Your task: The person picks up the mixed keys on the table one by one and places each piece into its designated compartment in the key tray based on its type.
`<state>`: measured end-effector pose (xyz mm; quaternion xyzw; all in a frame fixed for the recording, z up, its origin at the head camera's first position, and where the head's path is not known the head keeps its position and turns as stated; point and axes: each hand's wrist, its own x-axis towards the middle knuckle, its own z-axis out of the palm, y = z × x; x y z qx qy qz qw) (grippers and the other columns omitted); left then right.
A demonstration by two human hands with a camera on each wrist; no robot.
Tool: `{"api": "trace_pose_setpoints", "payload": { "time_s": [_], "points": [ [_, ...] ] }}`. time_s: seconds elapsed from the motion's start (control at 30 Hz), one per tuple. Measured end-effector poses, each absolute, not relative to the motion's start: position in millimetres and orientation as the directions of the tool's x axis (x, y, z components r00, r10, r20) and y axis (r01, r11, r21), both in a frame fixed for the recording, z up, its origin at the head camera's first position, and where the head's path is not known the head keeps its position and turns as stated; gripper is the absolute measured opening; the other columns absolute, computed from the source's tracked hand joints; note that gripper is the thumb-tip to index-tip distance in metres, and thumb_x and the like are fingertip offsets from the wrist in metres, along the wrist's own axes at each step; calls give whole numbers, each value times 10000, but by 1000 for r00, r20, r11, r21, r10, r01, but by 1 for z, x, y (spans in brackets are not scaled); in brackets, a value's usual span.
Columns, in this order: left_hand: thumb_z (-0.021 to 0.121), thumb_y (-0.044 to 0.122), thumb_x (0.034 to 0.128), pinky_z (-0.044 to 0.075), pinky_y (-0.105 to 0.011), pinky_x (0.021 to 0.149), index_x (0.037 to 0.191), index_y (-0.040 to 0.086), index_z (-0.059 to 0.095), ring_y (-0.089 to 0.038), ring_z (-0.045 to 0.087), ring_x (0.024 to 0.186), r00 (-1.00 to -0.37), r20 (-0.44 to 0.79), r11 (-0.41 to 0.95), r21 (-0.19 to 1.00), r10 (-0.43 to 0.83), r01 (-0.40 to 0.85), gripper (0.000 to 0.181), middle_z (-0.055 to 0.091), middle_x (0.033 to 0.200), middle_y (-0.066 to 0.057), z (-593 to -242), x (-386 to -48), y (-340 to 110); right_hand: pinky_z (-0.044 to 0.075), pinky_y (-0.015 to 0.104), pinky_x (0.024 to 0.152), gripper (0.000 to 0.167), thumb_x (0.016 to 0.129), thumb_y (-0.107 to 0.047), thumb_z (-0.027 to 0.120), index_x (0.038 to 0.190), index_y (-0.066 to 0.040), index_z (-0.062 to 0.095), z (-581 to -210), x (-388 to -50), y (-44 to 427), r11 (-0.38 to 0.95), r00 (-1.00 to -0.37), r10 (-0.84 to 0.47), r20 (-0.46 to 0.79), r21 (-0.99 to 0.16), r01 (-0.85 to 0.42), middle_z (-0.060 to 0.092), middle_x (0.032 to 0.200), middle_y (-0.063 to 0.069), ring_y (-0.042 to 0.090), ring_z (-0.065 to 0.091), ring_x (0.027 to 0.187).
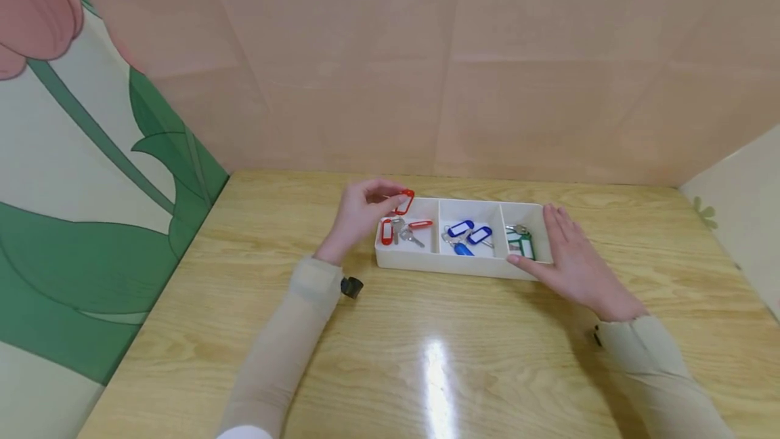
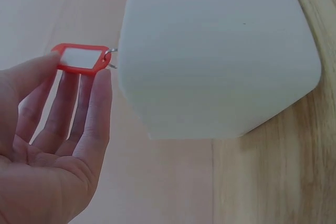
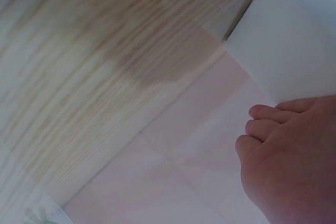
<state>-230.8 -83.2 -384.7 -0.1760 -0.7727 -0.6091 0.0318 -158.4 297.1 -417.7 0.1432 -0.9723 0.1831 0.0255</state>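
Note:
Between thumb and fingers, my left hand pinches a red key tag with a white label, held above the left end of a white three-compartment box. A metal ring shows at the tag's end; whatever hangs from it is hidden behind the box wall. My right hand rests against the box's right end, its fingers extended and the thumb at the front rim. Inside the left compartment lie red tags and silver keys. Blue tags occupy the middle one, green tags the right one.
The box stands on a wooden table, towards its back edge. Behind rises a pinkish wall covering. A panel with a printed flower and green leaves borders the left side, and a pale panel the right.

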Motion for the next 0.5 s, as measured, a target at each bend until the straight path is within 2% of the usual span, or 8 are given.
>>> {"api": "trace_pose_setpoints", "payload": {
  "time_s": [0.5],
  "points": [
    [751, 142, 952, 563, -329, 773, 1101, 135, 786, -175, 669, 896, -940, 226, 234, 929, 255, 287, 153, 742, 1027, 44, -388, -231, -83, -15, 503, 1222, 1125, 936, -610, 639, 1603, 10, -22, -417, -160, 294, 891, -958, -266, 105, -353, -286, -8, 1667, 230, 359, -61, 1530]
  ]
}}
